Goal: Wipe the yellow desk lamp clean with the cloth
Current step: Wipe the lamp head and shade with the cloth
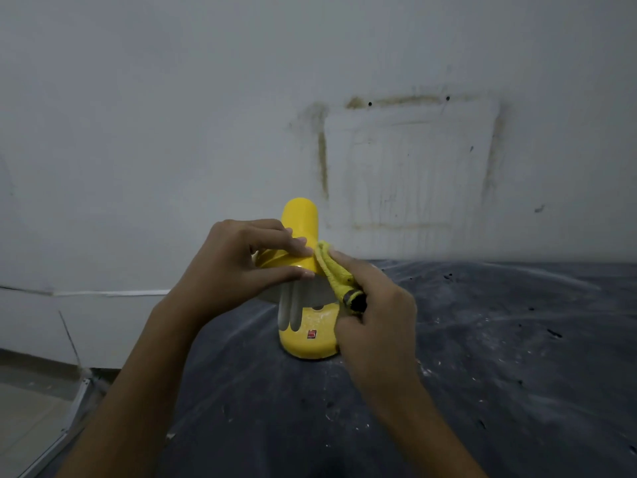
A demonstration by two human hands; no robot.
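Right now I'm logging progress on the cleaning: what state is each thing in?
Lamp: upright on dark surface, base dusty, off.
Cloth: bunched, pressed against the lamp shade.
Left hand: gripping the shade.
Right hand: closed on cloth.

Dim, flat, greyish light with no clear source and only faint shadows under my hands. Wide-angle bending curves lines toward nine o'clock. Soft, slightly grainy focus throughout; no glare.

Stained white wall (406, 160) behind speckled dark tabletop (517, 357).
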